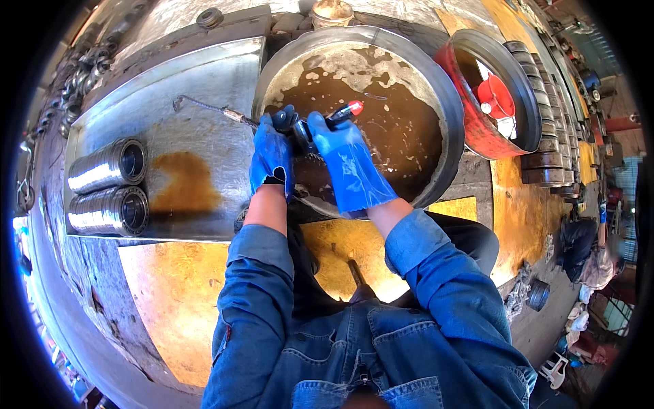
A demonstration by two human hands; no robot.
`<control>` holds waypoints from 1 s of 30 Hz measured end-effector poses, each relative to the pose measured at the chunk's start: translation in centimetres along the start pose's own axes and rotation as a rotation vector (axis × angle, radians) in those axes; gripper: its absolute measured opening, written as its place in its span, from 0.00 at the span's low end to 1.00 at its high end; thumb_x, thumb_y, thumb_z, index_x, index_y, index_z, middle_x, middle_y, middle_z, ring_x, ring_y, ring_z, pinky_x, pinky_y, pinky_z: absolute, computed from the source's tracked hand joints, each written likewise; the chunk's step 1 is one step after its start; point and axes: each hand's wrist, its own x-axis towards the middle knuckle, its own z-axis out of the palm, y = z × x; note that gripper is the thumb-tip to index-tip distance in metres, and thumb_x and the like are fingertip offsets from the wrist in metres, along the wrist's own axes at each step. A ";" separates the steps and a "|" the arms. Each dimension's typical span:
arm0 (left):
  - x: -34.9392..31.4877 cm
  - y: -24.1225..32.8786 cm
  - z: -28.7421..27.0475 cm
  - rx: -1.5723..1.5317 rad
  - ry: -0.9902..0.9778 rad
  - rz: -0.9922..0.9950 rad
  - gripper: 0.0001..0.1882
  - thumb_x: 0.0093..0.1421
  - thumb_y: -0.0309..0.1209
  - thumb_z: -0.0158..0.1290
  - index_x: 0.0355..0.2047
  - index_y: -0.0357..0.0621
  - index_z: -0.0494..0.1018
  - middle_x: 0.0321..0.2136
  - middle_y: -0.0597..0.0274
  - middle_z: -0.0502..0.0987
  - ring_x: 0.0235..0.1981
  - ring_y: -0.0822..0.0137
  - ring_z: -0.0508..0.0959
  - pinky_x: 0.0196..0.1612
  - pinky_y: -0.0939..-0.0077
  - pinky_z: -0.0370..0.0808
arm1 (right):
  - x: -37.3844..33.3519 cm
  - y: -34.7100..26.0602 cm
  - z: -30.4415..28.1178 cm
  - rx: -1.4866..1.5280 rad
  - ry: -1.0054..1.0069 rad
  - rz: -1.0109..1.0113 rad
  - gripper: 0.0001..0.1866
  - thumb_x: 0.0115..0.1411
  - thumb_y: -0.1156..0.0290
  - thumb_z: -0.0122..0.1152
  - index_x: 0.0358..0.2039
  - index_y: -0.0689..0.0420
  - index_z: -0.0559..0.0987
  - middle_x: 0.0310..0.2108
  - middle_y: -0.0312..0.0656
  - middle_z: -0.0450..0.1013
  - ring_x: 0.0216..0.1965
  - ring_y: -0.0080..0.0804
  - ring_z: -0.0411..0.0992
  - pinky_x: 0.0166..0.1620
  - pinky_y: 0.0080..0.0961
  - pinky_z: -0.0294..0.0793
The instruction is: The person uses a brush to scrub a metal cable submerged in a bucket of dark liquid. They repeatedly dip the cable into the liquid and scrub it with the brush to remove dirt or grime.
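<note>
Both my hands wear blue rubber gloves and meet over the near left part of a round metal basin [446, 88] of brown, foamy liquid [381, 143]. My left hand [272, 151] is closed around a dark, shiny metal part [300, 133], whose full shape the gloves hide. In my right hand [338, 153], the fingers wrap a black handle with a red end [353, 109]; its other end is against or close to the metal part. Beside my left hand, a thin bent metal rod with a fitting [231, 114] reaches over the tray.
At left, a shallow metal tray [204, 75] holds two stacks of metal rings [105, 167] and a brown puddle [180, 183]. A red drum [470, 112] at right contains a red funnel-like vessel [496, 95]. Rows of metal rings [538, 88] stand beyond it. Another person [593, 255] is at far right.
</note>
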 end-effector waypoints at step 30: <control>0.3 0.0 -0.1 -0.067 0.079 0.010 0.23 0.78 0.45 0.38 0.37 0.42 0.74 0.53 0.48 0.80 0.52 0.52 0.80 0.62 0.51 0.73 | -0.5 2.0 -4.2 0.064 -0.012 0.107 0.23 0.61 0.51 0.63 0.34 0.63 0.86 0.28 0.46 0.82 0.32 0.32 0.79 0.40 0.34 0.77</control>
